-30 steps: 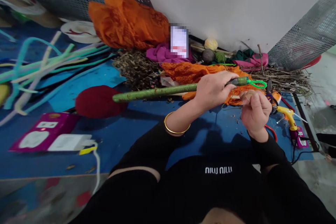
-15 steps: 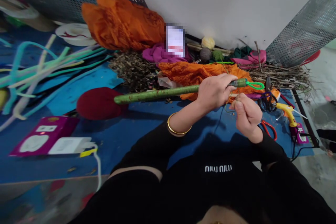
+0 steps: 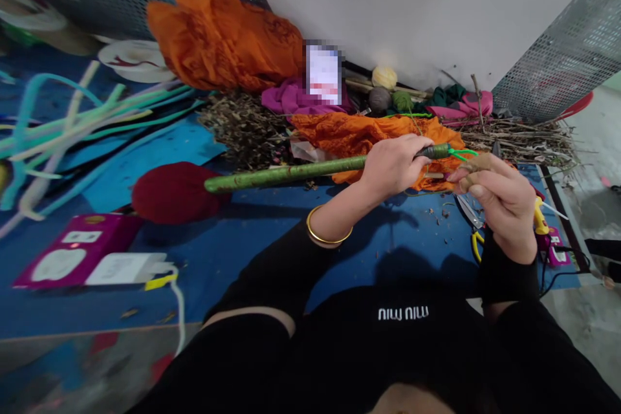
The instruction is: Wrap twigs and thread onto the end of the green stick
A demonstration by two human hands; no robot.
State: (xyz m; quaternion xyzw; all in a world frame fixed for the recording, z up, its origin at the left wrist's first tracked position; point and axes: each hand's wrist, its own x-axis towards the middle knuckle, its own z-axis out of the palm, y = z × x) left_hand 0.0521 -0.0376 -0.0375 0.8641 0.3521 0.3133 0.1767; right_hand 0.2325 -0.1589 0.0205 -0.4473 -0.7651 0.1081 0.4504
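- While the person leans over the blue worktop [image 3: 252, 239], the left hand [image 3: 392, 165] holds a long green wrapped stick [image 3: 286, 173] roughly level above it. Its fingers are curled tight around the shaft near the right end.
- At that end a bright green pipe-cleaner loop [image 3: 460, 153] pokes out past a darker green binding.
- The right hand [image 3: 502, 204] is just beside the loop, thumb and forefinger pinching a small brown scrap [image 3: 474, 163]. I cannot tell whether the scrap touches the loop.
- A gold bangle [image 3: 327, 234] sits on the left wrist.
- The stick's left tip shows just over a dark red woolly ball [image 3: 172, 193] lying on the worktop.
- A crumpled orange cloth [image 3: 349, 132] lies behind the hands.
- A yellow glue gun [image 3: 538, 217] is partly hidden by the right hand.
- A magenta power strip [image 3: 63, 257] lies near the worktop's left edge.
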